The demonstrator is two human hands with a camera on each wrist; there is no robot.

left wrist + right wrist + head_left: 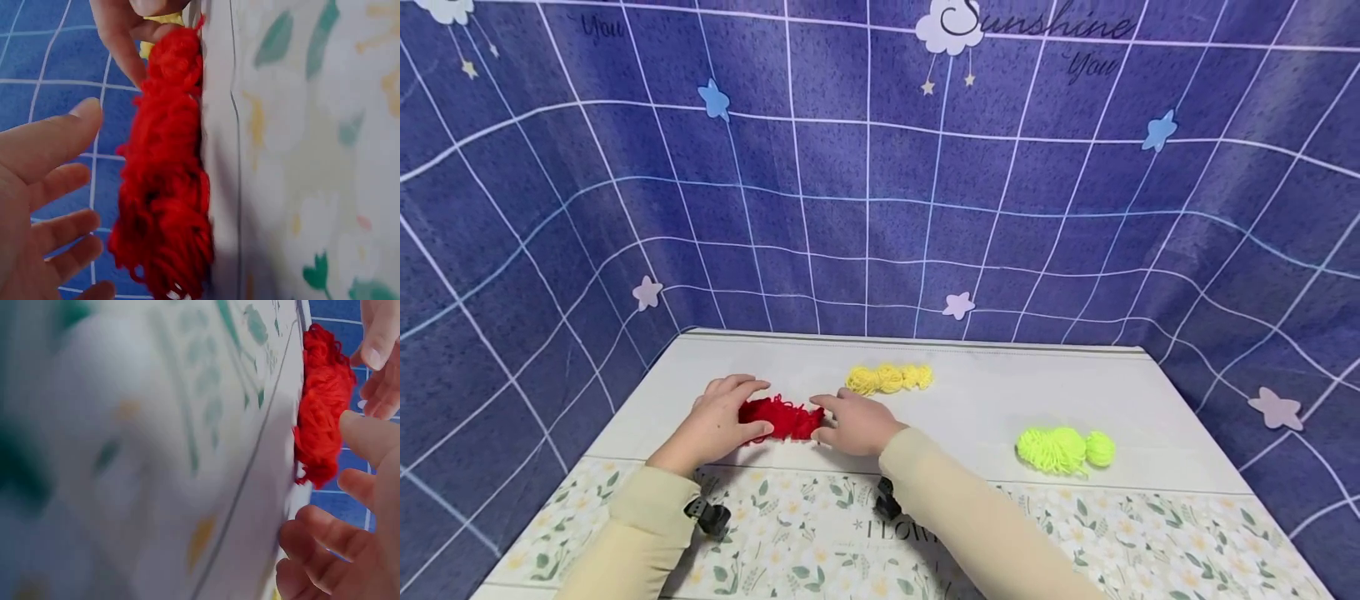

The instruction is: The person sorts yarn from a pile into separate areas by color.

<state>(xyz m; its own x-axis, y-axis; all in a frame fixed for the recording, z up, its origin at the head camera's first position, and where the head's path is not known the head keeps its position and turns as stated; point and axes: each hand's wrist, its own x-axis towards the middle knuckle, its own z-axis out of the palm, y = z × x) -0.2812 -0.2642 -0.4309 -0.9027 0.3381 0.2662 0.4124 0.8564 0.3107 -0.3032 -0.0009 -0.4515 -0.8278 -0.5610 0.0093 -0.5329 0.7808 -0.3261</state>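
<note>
A red yarn bundle (785, 419), loopy and bunched lengthwise, lies on the white part of the table between both hands. At its left end is my left hand (718, 419), thumb and fingers spread to either side; in the left wrist view a gap shows between this hand (47, 206) and the yarn (165, 162). My right hand (859, 423) is at the other end, its index finger and thumb reaching toward the yarn tip with loosely bent fingers. Whether they touch it is unclear. Neither hand grips the bundle.
Behind the right hand lies a yellow yarn bundle (889, 379), tied in sections. A neon green yarn bundle (1051, 451) with a round end sits farther right. A floral cloth strip (790, 521) covers the table's near side. A blue grid-patterned curtain (895, 225) encloses the back and sides.
</note>
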